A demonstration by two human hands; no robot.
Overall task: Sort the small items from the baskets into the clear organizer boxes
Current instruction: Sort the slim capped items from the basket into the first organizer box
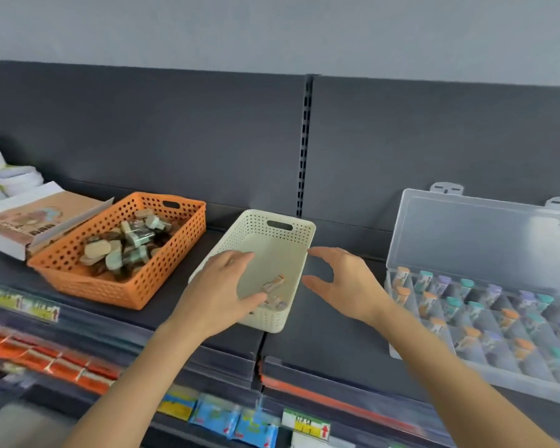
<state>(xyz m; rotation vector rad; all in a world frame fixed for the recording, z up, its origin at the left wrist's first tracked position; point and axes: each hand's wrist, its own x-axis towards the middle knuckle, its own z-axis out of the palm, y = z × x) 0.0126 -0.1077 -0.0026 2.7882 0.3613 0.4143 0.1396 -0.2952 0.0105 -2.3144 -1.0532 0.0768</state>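
Small items sit in two baskets on the shelf (330, 337). The orange basket (162, 286) on the left holds a heap of pieces (123, 250), too many and too blurred to count. The cream basket (259, 227) in the middle holds only a few pieces (274, 291), perhaps three, gathered near its front end. One clear organizer box (498, 379) stands on the right with its lid (472, 240) raised against the back panel. Its compartments hold capped tubes (471, 333) with orange, teal and purple tops.

Both hands are wide and hold nothing. The left hand (220, 289) lies over the cream basket's left rim, fingers stretched nearly flat and thumb reaching inside beside the few pieces. The right hand (346, 279) hovers just beside the basket's right wall, fingers spread and lightly curved; I cannot tell whether it touches.

The cream basket sits askew, its front corner at the shelf's front edge. A narrow strip of bare shelf parts the two baskets, and a wider bare stretch lies between the cream basket and the box. A book (29, 221) rests by the orange basket's left corner.
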